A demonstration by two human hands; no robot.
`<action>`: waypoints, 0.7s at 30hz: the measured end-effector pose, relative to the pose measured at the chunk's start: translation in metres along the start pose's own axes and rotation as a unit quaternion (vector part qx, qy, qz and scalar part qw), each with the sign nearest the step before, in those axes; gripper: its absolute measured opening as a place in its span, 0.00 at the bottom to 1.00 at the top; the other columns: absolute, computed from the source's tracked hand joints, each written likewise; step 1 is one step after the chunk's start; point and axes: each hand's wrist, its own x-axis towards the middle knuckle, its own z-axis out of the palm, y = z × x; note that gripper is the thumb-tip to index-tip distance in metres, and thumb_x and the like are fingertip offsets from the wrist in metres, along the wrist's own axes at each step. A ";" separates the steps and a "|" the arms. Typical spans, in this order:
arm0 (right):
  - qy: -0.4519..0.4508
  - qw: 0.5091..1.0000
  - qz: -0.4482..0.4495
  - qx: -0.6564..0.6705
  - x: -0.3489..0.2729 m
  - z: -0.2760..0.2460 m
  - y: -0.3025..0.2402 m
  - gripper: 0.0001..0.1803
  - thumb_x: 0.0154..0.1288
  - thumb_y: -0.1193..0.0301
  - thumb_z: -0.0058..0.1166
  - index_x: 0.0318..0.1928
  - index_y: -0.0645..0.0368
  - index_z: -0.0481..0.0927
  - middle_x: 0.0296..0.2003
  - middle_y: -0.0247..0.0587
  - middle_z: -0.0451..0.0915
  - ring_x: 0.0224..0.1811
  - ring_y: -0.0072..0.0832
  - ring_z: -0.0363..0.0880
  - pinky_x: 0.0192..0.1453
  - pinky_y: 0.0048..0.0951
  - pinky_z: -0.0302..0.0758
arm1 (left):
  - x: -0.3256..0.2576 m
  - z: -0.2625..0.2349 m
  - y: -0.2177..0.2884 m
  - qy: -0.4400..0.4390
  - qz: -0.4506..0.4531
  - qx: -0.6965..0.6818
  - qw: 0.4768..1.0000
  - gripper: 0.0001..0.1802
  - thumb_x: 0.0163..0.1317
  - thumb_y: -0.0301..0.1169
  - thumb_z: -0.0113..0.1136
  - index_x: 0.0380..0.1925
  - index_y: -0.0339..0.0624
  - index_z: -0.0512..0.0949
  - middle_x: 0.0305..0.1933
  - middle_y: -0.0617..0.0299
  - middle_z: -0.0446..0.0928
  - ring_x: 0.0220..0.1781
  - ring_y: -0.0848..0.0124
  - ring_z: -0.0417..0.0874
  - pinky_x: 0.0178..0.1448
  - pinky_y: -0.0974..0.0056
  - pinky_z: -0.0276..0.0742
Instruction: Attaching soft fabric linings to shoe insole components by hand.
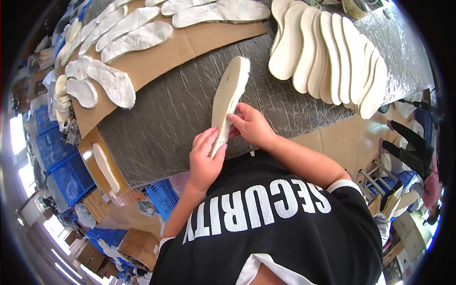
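Observation:
A cream insole (227, 90) with a fluffy white edge is held up over the dark table, its wide end pointing away from me. My left hand (206, 154) grips its near end between thumb and fingers. Higher up on its right edge, my right hand (251, 126) pinches it, thumb on the top face and fingers behind. Several cream insoles (308, 47) lie overlapped in a fanned row at the far right. White fleecy insoles (137, 40) are spread at the far left.
A brown cardboard sheet (190, 42) lies under the white insoles on the dark plastic-covered table (161, 118). One insole (105, 166) rests on a lower surface at the left. Blue crates (71, 175) and a cardboard box (138, 249) stand on the left. Another person's legs (411, 145) show at the right.

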 end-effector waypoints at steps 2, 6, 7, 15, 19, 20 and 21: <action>0.002 1.000 0.002 0.009 -0.001 0.002 -0.002 0.16 0.76 0.70 0.45 0.57 0.68 0.68 0.39 0.42 0.81 0.36 0.25 0.83 0.39 0.27 0.83 | 0.001 0.000 0.003 0.025 0.000 0.010 1.000 0.18 0.59 0.23 0.62 0.50 0.30 0.78 0.54 0.47 0.79 0.54 0.53 0.79 0.59 0.57 0.75; -0.006 1.000 0.003 0.016 -0.007 0.005 -0.010 0.19 0.75 0.71 0.46 0.60 0.69 0.65 0.40 0.44 0.81 0.38 0.26 0.83 0.43 0.28 0.83 | 0.001 -0.001 0.007 0.035 0.010 0.026 0.999 0.16 0.63 0.23 0.58 0.51 0.29 0.77 0.53 0.46 0.79 0.53 0.53 0.80 0.59 0.58 0.76; -0.006 1.000 0.002 0.016 -0.008 0.005 -0.009 0.19 0.75 0.71 0.46 0.60 0.69 0.65 0.40 0.44 0.81 0.38 0.26 0.83 0.43 0.28 0.83 | 0.001 -0.001 0.008 0.042 -0.008 0.013 0.999 0.16 0.64 0.23 0.57 0.51 0.29 0.77 0.53 0.46 0.79 0.53 0.54 0.81 0.58 0.58 0.76; 0.013 0.995 -0.055 -0.086 -0.007 0.006 0.008 0.28 0.71 0.72 0.54 0.68 0.56 0.61 0.46 0.37 0.76 0.44 0.21 0.74 0.53 0.25 0.75 | -0.001 0.004 0.024 0.030 -0.056 -0.016 0.998 0.16 0.67 0.26 0.55 0.53 0.30 0.77 0.54 0.44 0.79 0.53 0.55 0.83 0.58 0.59 0.77; -0.107 0.986 -0.022 0.124 -0.003 -0.008 0.006 0.32 0.67 0.74 0.58 0.68 0.55 0.61 0.51 0.38 0.73 0.47 0.23 0.75 0.52 0.26 0.77 | -0.005 0.007 0.023 -0.027 0.002 -0.065 0.998 0.14 0.66 0.28 0.59 0.49 0.32 0.78 0.54 0.46 0.79 0.55 0.54 0.81 0.58 0.59 0.76; -0.151 0.973 0.009 0.173 -0.003 -0.017 0.006 0.31 0.67 0.73 0.57 0.68 0.57 0.61 0.52 0.39 0.74 0.50 0.26 0.77 0.49 0.29 0.80 | 0.000 0.003 0.026 -0.031 0.003 -0.065 0.997 0.12 0.64 0.26 0.61 0.46 0.33 0.79 0.52 0.48 0.80 0.54 0.55 0.81 0.56 0.59 0.77; -0.197 0.963 0.035 0.180 -0.004 -0.027 0.002 0.31 0.67 0.71 0.58 0.68 0.58 0.61 0.53 0.40 0.74 0.50 0.27 0.77 0.48 0.30 0.81 | 0.004 0.000 0.024 0.011 0.040 -0.016 0.999 0.10 0.61 0.24 0.63 0.42 0.34 0.80 0.50 0.51 0.80 0.50 0.56 0.81 0.53 0.59 0.77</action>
